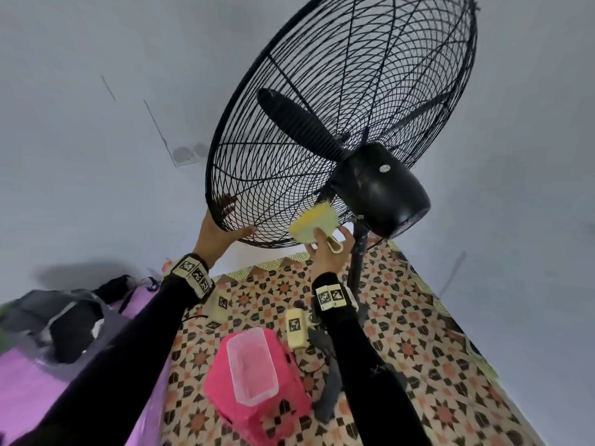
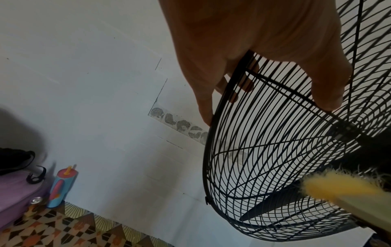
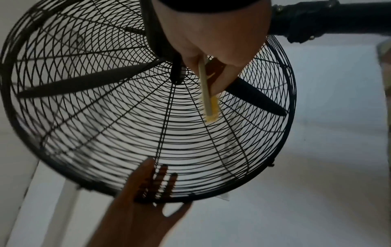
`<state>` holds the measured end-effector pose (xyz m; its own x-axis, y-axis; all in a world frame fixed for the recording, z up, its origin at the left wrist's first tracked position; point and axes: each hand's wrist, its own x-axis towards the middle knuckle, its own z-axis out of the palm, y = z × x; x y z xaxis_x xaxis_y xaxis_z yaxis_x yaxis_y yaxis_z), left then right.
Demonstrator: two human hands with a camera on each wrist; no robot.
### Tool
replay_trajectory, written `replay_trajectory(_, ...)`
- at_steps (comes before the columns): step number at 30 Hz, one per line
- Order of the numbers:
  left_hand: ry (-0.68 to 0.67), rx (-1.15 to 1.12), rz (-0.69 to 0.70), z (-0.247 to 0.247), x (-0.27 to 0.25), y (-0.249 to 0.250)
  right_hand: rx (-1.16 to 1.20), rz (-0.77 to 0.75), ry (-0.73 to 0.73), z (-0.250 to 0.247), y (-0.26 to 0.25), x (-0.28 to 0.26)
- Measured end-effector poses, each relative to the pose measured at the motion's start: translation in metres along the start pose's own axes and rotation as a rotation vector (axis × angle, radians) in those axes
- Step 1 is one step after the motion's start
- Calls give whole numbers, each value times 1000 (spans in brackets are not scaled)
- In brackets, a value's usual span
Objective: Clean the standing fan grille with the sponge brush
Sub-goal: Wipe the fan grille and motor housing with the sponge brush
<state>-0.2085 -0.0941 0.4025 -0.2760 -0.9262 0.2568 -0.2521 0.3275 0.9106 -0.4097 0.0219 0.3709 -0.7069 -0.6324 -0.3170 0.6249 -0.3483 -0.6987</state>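
The black standing fan's wire grille [image 1: 338, 117] is tilted upward, its motor housing [image 1: 383, 188] facing me. My left hand [image 1: 236, 217] grips the lower rim [image 2: 211, 133]: the fingers [image 3: 157, 180] lie over the front wires and the thumb [image 2: 325, 93] lies on the back ones. My right hand [image 1: 333, 239] pinches the handle of the pale green sponge brush [image 1: 314, 225]. The brush's yellow sponge edge [image 3: 212, 108] presses on the rear grille just below the motor. A fan blade [image 1: 299, 123] shows inside the cage.
The fan pole [image 1: 357, 262] stands on a patterned floor mat [image 1: 418, 349]. A pink basket [image 1: 289, 397] holding a clear plastic box, and cream marker devices [image 1: 296, 328], sit below my arms. A purple bed [image 1: 19, 381] with dark bags is at the left. A colourful bottle [image 2: 62, 187] stands by the wall.
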Motion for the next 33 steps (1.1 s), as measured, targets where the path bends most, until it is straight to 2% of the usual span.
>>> replay_trajectory(3,-8,2,-18,-5,1,0,-82,-120,-31,-2,3,-1)
replay_trajectory(6,-9,21,-14,-6,2,-1,-132,-146,-113,-12,-1,-1)
replay_trajectory(9,32,-2,-35,-4,6,1,-306,-152,-228,-24,-3,9)
replay_trajectory(12,92,22,-23,4,9,2,-474,-147,-209,-28,-11,17)
replay_trajectory(16,106,22,-18,9,7,3,-667,-207,-179,-14,-14,11)
replay_trajectory(20,95,8,-19,6,4,3,-683,-208,-228,6,6,13)
replay_trajectory(23,96,8,-11,7,4,2,-618,-207,-306,8,-15,-3)
replay_trajectory(25,95,10,-16,8,4,1,-526,-139,-319,-3,-27,-2)
replay_trajectory(30,111,37,-23,9,1,-2,-521,-90,-161,-5,-23,11)
replay_trajectory(33,106,47,-37,7,1,-2,-470,-84,-156,14,-16,5)
